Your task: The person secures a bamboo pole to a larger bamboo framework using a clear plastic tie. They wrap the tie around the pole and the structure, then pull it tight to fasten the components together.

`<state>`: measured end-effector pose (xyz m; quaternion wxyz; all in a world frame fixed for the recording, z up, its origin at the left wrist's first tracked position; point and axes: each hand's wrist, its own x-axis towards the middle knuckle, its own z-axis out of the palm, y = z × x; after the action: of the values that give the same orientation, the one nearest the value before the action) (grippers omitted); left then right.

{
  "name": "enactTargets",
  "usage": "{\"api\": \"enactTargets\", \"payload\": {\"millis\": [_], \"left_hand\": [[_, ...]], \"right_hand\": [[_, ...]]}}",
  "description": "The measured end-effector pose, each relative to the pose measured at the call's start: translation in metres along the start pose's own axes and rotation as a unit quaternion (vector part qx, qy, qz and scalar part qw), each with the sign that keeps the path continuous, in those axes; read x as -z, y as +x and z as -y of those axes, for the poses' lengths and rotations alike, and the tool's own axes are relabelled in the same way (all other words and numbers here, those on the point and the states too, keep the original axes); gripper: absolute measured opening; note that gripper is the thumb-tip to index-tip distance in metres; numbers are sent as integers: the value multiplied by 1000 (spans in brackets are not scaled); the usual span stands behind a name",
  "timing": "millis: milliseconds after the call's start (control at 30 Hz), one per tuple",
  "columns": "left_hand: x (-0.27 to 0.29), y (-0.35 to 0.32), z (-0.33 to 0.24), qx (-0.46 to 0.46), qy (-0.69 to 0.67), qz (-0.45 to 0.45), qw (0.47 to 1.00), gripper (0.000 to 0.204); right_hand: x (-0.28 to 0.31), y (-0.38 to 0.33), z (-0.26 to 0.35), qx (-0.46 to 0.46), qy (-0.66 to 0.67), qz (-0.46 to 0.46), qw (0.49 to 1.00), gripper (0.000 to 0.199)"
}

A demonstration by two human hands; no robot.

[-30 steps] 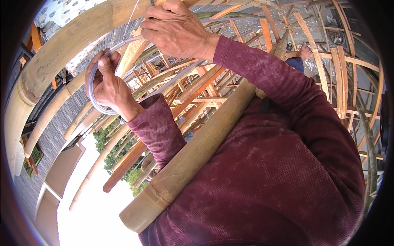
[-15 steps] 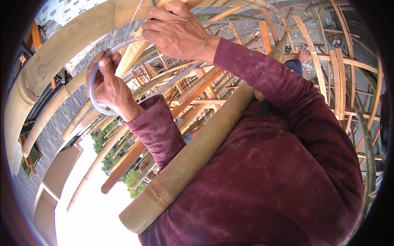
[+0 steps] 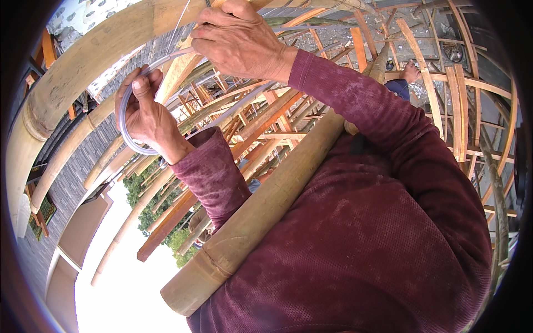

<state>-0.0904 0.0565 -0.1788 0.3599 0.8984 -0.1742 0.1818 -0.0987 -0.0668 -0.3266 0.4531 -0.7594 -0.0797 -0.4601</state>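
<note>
A clear plastic hose [image 3: 123, 125] bends in a loop around the fingers and wrist side of my left hand [image 3: 149, 114]. That hand is closed on it, thumb pointing up. Above and to the right, my right hand [image 3: 237, 41] is closed on the hose near a pale timber [image 3: 176, 75], its fingertips partly hidden behind the knuckles. A thin pale line [image 3: 179, 28] runs upward just left of my right hand. More of the clear hose hangs behind my left sleeve and slants up to the right.
A thick bamboo pole [image 3: 239, 230] crosses close against my chest. Another large bamboo pole [image 3: 83, 55] arches over the upper left. Reddish timbers and several bamboo poles form a framework below. Another person's foot [image 3: 410, 72] shows at upper right, among the timbers.
Both hands keep nearly the same place and the same hold on the hose; my right hand shifts only very slightly.
</note>
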Motion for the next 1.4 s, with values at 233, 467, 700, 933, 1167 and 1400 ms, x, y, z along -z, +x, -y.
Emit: {"api": "enactTargets", "payload": {"millis": [233,467,700,933,1167,1400], "left_hand": [[1,0,-1,-2,4,2,1000,37],[-1,0,-4,-4,8,2,1000,38],[-2,-1,-4,0,12,-1,1000,38],[-1,0,-5,-3,19,6,1000,38],[-1,0,-5,-7,20,7,1000,38],[-1,-1,-7,-7,23,5,1000,36]], "right_hand": [[1,0,0,3,0,10,1000,13],[1,-1,-1,4,4,8,1000,13],[1,-1,-1,3,5,3,1000,14],[1,0,-1,2,6,6,1000,14],[2,0,-2,7,-10,9,1000,13],[0,-1,-1,5,-5,6,1000,13]]}}
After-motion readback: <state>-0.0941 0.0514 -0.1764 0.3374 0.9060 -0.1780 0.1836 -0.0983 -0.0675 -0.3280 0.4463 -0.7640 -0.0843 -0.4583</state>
